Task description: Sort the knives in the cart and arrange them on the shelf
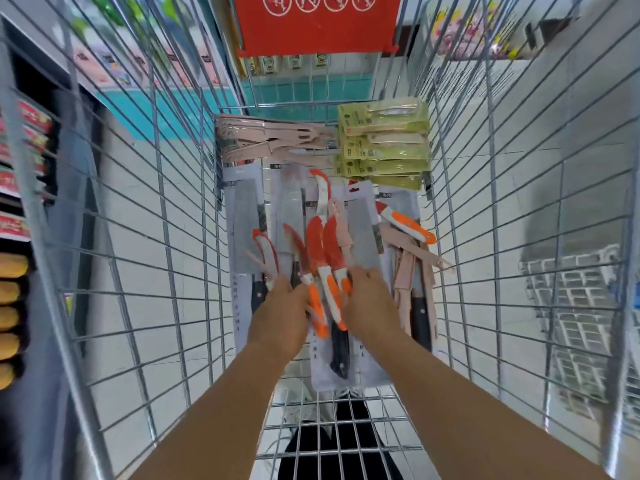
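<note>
Early stage, I judge: all knives inside cart, none shelved. My left hand and right hand both curled round orange-handled knives mid-cart. Beyond them: pink knives, green packs. Cleaver cards underneath.

a shop: wire cart, stocked shelf, packaged knives

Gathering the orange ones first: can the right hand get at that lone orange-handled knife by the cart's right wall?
Probably yes. The orange-handled knife lies on top, uncovered, just ahead of the right hand, but that hand already holds orange knives.
</note>
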A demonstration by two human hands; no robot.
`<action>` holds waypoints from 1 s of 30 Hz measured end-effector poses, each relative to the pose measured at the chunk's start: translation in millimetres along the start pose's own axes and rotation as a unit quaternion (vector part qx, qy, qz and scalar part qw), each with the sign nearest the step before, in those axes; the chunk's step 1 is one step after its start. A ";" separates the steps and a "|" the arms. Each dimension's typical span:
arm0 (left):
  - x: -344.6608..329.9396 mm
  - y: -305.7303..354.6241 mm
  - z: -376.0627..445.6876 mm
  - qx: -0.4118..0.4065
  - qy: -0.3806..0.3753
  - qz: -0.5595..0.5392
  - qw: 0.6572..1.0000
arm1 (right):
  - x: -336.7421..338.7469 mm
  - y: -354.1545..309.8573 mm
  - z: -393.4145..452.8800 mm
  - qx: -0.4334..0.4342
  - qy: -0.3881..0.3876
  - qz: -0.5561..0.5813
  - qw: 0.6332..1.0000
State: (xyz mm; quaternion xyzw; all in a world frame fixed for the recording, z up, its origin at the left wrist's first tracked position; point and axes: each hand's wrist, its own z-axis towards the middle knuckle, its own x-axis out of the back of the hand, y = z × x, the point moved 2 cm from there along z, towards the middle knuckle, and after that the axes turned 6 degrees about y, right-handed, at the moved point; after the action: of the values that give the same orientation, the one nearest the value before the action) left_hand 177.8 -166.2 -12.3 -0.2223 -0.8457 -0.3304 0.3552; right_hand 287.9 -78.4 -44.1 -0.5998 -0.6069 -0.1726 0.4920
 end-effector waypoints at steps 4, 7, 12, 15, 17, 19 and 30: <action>-5.8 -3.0 1.4 0.083 0.066 -0.028 0.994 | -16.0 -14.5 -6.3 0.032 -0.033 -0.009 0.999; -8.2 -10.5 4.6 0.111 0.099 -0.069 0.986 | -14.9 -17.8 -6.2 0.035 -0.049 -0.010 0.998; -4.0 -21.2 1.1 0.207 0.173 -0.193 0.943 | 3.6 -9.1 -0.2 0.043 0.023 0.012 0.999; 2.3 -16.0 -1.5 0.199 0.193 -0.239 0.931 | 12.9 -2.5 12.5 -0.009 0.058 0.022 0.998; 1.5 -15.2 2.2 0.184 0.197 -0.248 0.930 | 11.1 -5.7 20.5 -0.006 0.033 -0.001 0.999; -1.2 -13.9 9.1 0.160 0.190 -0.235 0.940 | 6.6 -11.5 25.7 0.008 0.026 -0.037 0.999; 0.6 41.5 19.8 0.139 0.066 -0.343 0.927 | 13.0 -4.2 26.2 -0.070 0.036 0.072 0.994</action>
State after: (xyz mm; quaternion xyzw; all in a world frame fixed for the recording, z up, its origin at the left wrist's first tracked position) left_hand 193.7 -123.6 -5.7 0.1555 -0.8827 -0.3247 0.3021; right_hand 276.6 -51.1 -44.0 -0.6685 -0.5307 -0.2002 0.4810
